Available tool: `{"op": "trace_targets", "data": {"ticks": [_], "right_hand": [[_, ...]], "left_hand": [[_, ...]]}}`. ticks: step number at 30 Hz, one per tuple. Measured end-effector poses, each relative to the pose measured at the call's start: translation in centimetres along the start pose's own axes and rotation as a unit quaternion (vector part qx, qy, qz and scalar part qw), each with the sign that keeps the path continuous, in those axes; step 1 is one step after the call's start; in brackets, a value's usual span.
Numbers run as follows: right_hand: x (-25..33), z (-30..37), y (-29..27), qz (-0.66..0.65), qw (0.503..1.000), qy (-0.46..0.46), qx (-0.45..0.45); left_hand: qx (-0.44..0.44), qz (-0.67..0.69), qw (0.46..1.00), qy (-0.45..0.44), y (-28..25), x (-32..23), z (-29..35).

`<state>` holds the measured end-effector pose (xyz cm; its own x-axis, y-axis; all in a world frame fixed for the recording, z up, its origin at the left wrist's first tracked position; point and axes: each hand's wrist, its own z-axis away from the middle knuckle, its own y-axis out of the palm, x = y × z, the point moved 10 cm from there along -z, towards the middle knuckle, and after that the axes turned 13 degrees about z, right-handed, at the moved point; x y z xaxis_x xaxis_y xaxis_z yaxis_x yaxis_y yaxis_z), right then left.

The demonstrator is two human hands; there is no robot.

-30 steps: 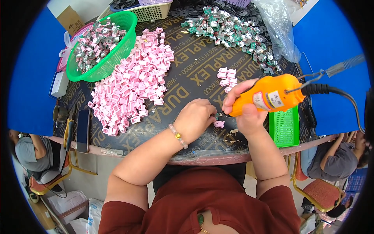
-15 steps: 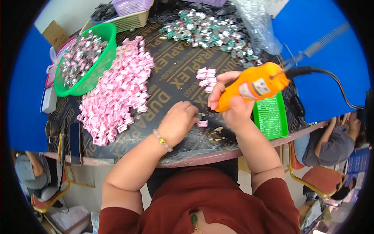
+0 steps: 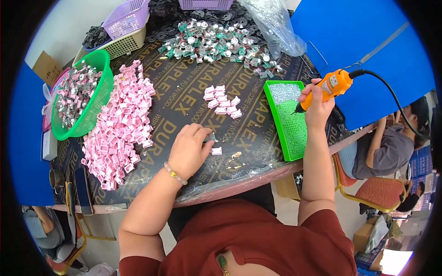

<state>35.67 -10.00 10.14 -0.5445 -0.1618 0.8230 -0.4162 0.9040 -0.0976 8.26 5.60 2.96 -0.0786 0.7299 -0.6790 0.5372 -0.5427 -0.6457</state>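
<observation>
An orange electric screwdriver [image 3: 337, 83] is gripped in my right hand [image 3: 318, 106], tilted so that its dark tip points down over a green perforated tray [image 3: 277, 123]. Small silvery screws [image 3: 283, 93] are heaped at the tray's far end. My left hand [image 3: 189, 146] rests on the table with its fingers closed on a small clear greenish part [image 3: 210, 137], mostly covered by the fingertips. Just beside that part lies a single pink plastic piece [image 3: 216, 151]. Farther up the table sits a small group of pink pieces [image 3: 222, 102].
Left of my left hand spreads a big pile of pink pieces [image 3: 120, 129], beside a green basket [image 3: 108, 78] of silvery and pink parts. Clear-and-green parts [image 3: 216, 41] cover the far side near a plastic bag [image 3: 276, 27]. A cord [image 3: 391, 85] and spring [image 3: 384, 42] trail from the screwdriver.
My right hand has carried the screwdriver right, from near the left hand to over the tray, and its tip now points into it. My left hand stays by the single pink piece.
</observation>
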Motion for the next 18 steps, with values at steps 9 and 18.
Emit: {"op": "trace_targets", "data": {"ticks": [9,18], "right_hand": [[-0.05,0.5,-0.37,0.002,1.0,0.005,-0.018],[0.01,0.45,-0.6,-0.012,1.0,-0.013,-0.018]], "left_hand": [[-0.005,0.012,1.0,-0.009,-0.58,0.15,0.13],[-0.005,0.004,1.0,-0.005,-0.27,0.53,0.18]]}}
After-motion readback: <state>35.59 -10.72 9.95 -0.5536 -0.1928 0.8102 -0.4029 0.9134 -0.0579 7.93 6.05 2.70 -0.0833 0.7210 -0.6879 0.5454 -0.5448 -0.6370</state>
